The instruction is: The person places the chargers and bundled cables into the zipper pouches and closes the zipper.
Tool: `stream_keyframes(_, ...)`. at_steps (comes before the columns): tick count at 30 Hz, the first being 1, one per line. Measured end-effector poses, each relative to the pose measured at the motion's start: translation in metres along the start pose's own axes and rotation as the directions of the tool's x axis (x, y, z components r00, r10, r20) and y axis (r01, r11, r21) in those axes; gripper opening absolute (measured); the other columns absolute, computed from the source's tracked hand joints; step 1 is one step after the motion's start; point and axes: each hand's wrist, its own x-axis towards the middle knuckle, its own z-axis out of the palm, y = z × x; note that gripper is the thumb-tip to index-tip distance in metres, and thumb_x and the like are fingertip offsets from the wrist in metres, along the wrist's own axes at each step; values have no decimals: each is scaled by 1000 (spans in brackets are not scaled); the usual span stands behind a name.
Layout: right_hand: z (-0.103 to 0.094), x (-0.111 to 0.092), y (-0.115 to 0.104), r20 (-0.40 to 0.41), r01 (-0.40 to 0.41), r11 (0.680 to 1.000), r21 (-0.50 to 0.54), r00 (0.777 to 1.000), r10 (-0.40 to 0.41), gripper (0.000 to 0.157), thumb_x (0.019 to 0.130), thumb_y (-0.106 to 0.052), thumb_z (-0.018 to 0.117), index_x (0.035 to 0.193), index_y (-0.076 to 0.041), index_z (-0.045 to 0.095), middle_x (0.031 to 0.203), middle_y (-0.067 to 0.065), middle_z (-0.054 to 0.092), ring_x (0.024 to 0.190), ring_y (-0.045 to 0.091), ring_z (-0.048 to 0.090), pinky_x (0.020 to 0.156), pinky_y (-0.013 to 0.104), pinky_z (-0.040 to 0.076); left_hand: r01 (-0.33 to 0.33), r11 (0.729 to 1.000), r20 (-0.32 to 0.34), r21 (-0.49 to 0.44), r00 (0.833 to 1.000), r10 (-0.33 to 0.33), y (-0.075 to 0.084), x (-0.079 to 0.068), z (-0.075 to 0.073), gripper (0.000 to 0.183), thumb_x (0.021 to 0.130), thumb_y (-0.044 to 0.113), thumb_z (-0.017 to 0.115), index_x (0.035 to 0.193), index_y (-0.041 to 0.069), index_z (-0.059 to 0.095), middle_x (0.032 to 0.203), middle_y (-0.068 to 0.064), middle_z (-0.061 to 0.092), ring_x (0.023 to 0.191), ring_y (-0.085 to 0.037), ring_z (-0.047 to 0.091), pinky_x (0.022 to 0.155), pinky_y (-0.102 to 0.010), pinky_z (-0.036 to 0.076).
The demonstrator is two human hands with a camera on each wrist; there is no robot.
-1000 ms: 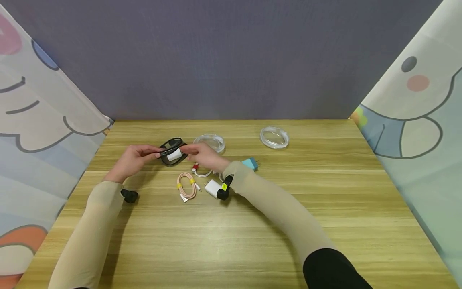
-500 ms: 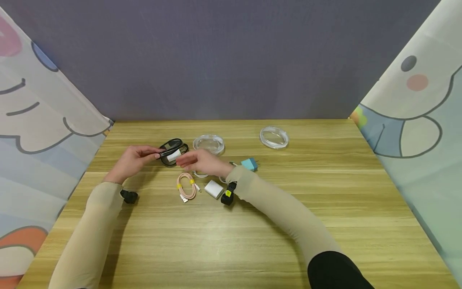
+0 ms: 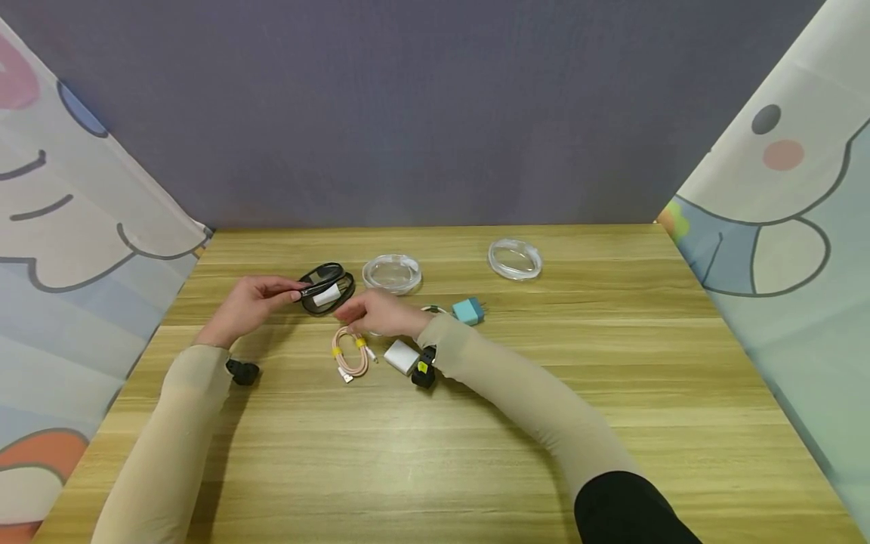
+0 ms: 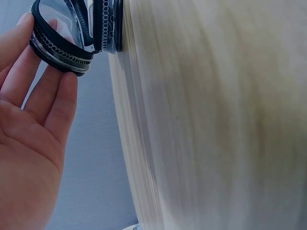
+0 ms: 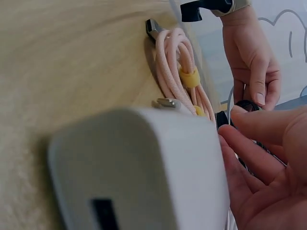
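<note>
My left hand [image 3: 245,308] pinches the edge of a clear round zipper pouch with a black rim [image 4: 62,52], its flap lifted. Inside that pouch lies a white charger plug [image 3: 328,295]. My right hand [image 3: 381,311] is just right of the pouch, fingers loosely bent and fingertips right at the top of a coiled pink cable [image 5: 168,67] with yellow ties. Nothing shows between its thumb and fingers in the right wrist view. Close below that wrist lies a white charger block [image 3: 401,357].
A light-blue charger plug [image 3: 467,311] lies right of the right hand. Behind it on the wooden table [image 3: 612,363] are a clear round case with a white rim [image 3: 410,285] and another like it [image 3: 494,261]. A white cable [image 3: 433,308] is mostly hidden under the right hand.
My right hand has let go of the white charger plug in the black-rimmed pouch, drawn back and come down toward the pink cable. The left hand keeps its hold on the pouch.
</note>
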Motion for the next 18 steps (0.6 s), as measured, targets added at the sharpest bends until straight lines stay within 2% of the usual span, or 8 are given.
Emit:
stream_keyframes(7, 2, 2, -3, -34, -18, 990, -141, 999, 14, 31, 83, -5, 70, 114, -9, 68, 102, -3, 69, 89, 2, 62, 78, 10, 44, -6, 1000, -5, -10, 1000, 5, -1, 0, 0, 20, 89, 25, 65, 107, 19, 71, 107, -3, 68, 93, -5, 63, 71, -24, 52)
stream_keyframes(12, 4, 3, -4, -62, -43, 985, -168, 998, 32, 27, 78, -3, 72, 104, -10, 70, 91, -5, 69, 81, 1, 61, 73, 11, 44, -25, 1000, -7, -13, 1000, 25, -1, 0, 1, 21, 89, 24, 65, 107, 16, 71, 108, -5, 68, 92, -4, 63, 70, -21, 51)
stream_keyframes(18, 8, 4, -2, -112, -69, 975, -211, 993, 46, 16, 78, -10, 75, 93, -12, 70, 78, -10, 67, 72, 0, 58, 71, 14, 42, -23, 1000, -10, -13, 1000, 23, -3, 1, 1, 24, 88, 27, 66, 108, 15, 71, 108, -6, 68, 91, -2, 63, 71, -23, 52)
